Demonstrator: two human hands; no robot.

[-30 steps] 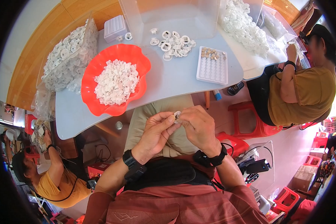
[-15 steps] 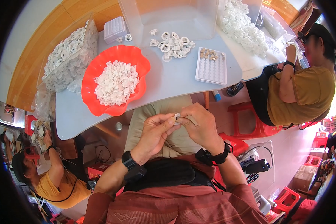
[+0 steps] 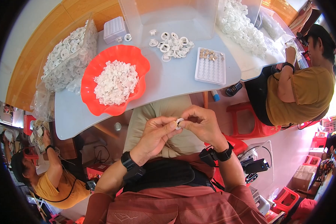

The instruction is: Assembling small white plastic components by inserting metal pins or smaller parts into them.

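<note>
Over my lap, my left hand and my right hand meet, both closed in a pinch on one small white plastic ring part. The fingertips hide much of it. On the table beyond, to the left, a red wavy-rimmed bowl holds a heap of small white plastic pieces. A pile of white ring parts with dark centres lies farther back. To its right is a white pocketed tray with several small brass-coloured discs in its far part.
A clear bin stands at the back of the blue-grey table. White parts fill another bin at left and heap up at right. Co-workers sit at left and right. A red stool stands right.
My right hand has turned and opened out slightly, and both hands have shifted a little. The white part between my fingertips now shows its round rim. The table things stay put.
</note>
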